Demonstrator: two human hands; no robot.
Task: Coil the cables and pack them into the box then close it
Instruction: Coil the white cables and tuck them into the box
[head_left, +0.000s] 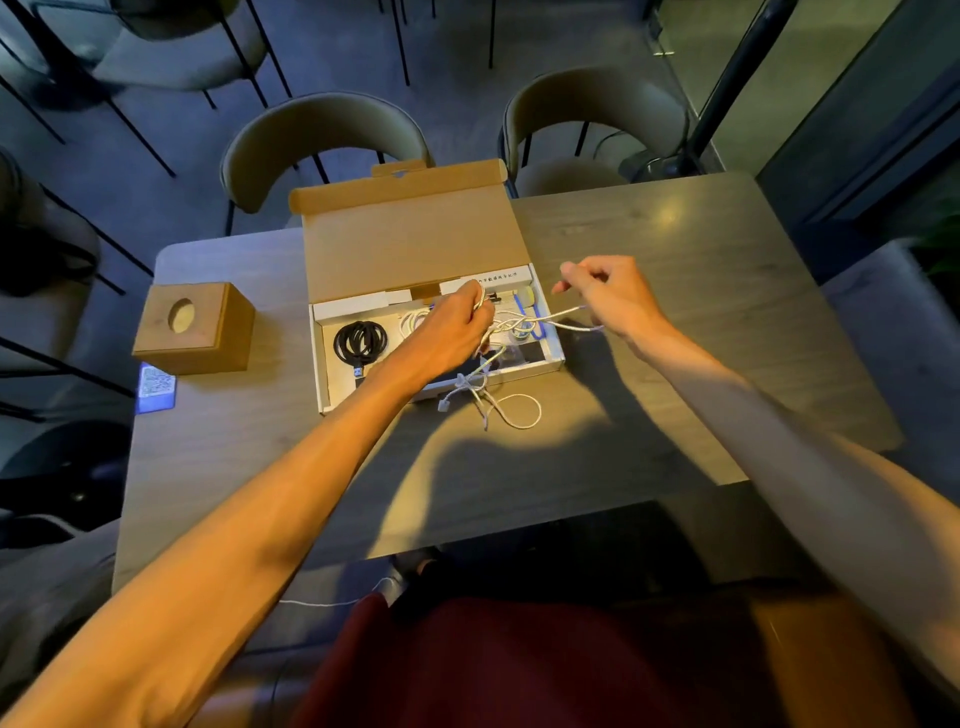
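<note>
Head view: both hands over the open box (555, 349) on the table (675, 322), left hand (452, 327) closed on the limp, light white cable (511, 410), right hand (610, 293) pinching its strand; best gripped near a plug; one black coil (360, 340) packed.

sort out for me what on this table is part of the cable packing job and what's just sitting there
Part of the job:
- open cardboard box
- silver braided cable, held by left hand and right hand
- coiled black cable in the box
- white cable in the box

Just lying about:
- wooden cube
- blue card
</note>
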